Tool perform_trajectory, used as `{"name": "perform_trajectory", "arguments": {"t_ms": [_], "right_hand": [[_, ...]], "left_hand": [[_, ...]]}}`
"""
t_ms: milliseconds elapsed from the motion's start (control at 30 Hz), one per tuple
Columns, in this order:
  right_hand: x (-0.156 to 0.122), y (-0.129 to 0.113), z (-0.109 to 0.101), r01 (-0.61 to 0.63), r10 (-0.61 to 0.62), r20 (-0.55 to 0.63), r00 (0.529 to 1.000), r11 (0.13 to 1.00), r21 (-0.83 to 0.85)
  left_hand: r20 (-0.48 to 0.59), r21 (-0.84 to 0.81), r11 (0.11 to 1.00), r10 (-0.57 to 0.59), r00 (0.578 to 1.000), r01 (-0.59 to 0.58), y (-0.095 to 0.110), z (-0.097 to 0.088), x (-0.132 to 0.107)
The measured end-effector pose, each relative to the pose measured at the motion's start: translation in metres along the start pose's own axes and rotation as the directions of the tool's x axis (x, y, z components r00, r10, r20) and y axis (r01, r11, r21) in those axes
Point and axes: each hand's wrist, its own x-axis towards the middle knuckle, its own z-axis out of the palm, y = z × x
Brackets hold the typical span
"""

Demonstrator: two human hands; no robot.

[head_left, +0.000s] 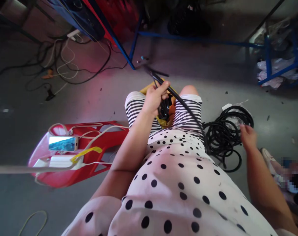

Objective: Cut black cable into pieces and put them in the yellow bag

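Note:
My left hand (156,97) is closed around a black cable (185,106) above my lap, between my striped-shorts knees. The cable's end sticks up and away past my fingers, and its length runs down to the right over my thigh. A small black bundle (163,111) hangs under that hand, over something yellow (167,121) in my lap. My right hand (247,136) reaches down to the right and rests on a loose coil of black cable (225,137) on the floor; its fingers are curled on the coil's edge.
A red plastic stool (90,157) lies left of my leg with a phone (63,143), a white power bank and white cords on it. Loose wires (63,65) litter the floor at the back left. Blue metal rack legs (198,38) stand ahead, and another rack at the right.

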Motion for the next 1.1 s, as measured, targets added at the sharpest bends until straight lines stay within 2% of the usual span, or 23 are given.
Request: {"name": "perform_trajectory", "arguments": {"t_ms": [33, 67, 100, 167, 233, 300, 333, 400, 500, 600, 733, 800, 867, 900, 967, 1033, 1100], "right_hand": [[0.007, -0.028, 0.026, -0.069, 0.069, -0.032, 0.997, 0.998, 0.005], [0.010, -0.060, 0.050, -0.043, 0.042, 0.018, 0.999, 0.997, 0.060], [0.008, -0.093, 0.073, 0.036, -0.050, 0.090, 0.995, 0.989, 0.145], [-0.005, -0.155, 0.109, 0.152, -0.248, 0.276, 0.929, 0.933, 0.327], [-0.024, -0.202, 0.132, 0.153, -0.336, 0.403, 0.852, 0.894, 0.422], [-0.040, -0.224, 0.143, 0.137, -0.321, 0.470, 0.822, 0.913, 0.385], [-0.046, -0.226, 0.143, 0.148, -0.313, 0.483, 0.817, 0.925, 0.350], [-0.050, -0.216, 0.137, 0.192, -0.305, 0.518, 0.799, 0.946, 0.261], [-0.045, -0.180, 0.118, 0.226, -0.263, 0.567, 0.781, 0.964, 0.136], [-0.042, -0.138, 0.101, 0.182, -0.201, 0.600, 0.774, 0.979, 0.093], [-0.047, -0.088, 0.088, 0.080, -0.086, 0.573, 0.815, 0.996, 0.035], [-0.050, -0.076, 0.087, 0.087, -0.060, 0.493, 0.868, 0.996, -0.032], [-0.052, -0.083, 0.091, 0.142, -0.093, 0.343, 0.935, 0.983, -0.120], [-0.053, -0.095, 0.095, 0.172, -0.130, 0.261, 0.957, 0.974, -0.149], [-0.055, -0.132, 0.109, 0.229, -0.211, 0.163, 0.964, 0.968, -0.103], [-0.056, -0.178, 0.130, 0.313, -0.309, 0.210, 0.928, 0.950, 0.013], [-0.057, -0.218, 0.154, 0.381, -0.393, 0.360, 0.846, 0.918, 0.108]], "left_hand": [[0.026, 0.019, 1.000, -0.024, 0.999, 0.024, -0.007, 0.004, -0.007], [0.051, 0.037, 0.998, -0.050, 0.997, 0.048, -0.013, 0.007, -0.014], [0.071, 0.052, 0.996, -0.070, 0.995, 0.067, -0.018, 0.009, -0.020], [0.103, 0.081, 0.991, -0.112, 0.988, 0.104, -0.024, 0.010, -0.029], [0.120, 0.101, 0.985, -0.154, 0.981, 0.143, -0.024, 0.007, -0.033], [0.141, 0.118, 0.974, -0.209, 0.968, 0.193, -0.020, -0.001, -0.032], [0.159, 0.127, 0.967, -0.239, 0.958, 0.221, -0.018, -0.006, -0.031], [0.198, 0.136, 0.953, -0.294, 0.935, 0.270, -0.015, -0.017, -0.027], [0.235, 0.110, 0.943, -0.331, 0.914, 0.314, -0.014, -0.031, -0.022], [0.226, 0.059, 0.944, -0.328, 0.917, 0.323, -0.012, -0.039, -0.020], [0.138, 0.005, 0.947, -0.319, 0.938, 0.321, -0.003, -0.041, -0.019], [0.095, -0.006, 0.951, -0.308, 0.947, 0.310, -0.004, -0.040, -0.018], [0.051, -0.012, 0.960, -0.278, 0.959, 0.279, -0.010, -0.037, -0.017], [0.026, -0.016, 0.966, -0.259, 0.965, 0.260, -0.015, -0.035, -0.016], [-0.034, -0.026, 0.974, -0.226, 0.974, 0.225, -0.027, -0.029, -0.015], [-0.084, -0.039, 0.978, -0.209, 0.974, 0.206, -0.037, -0.021, -0.015], [-0.119, -0.052, 0.979, -0.201, 0.972, 0.196, -0.044, -0.016, -0.016]]}}
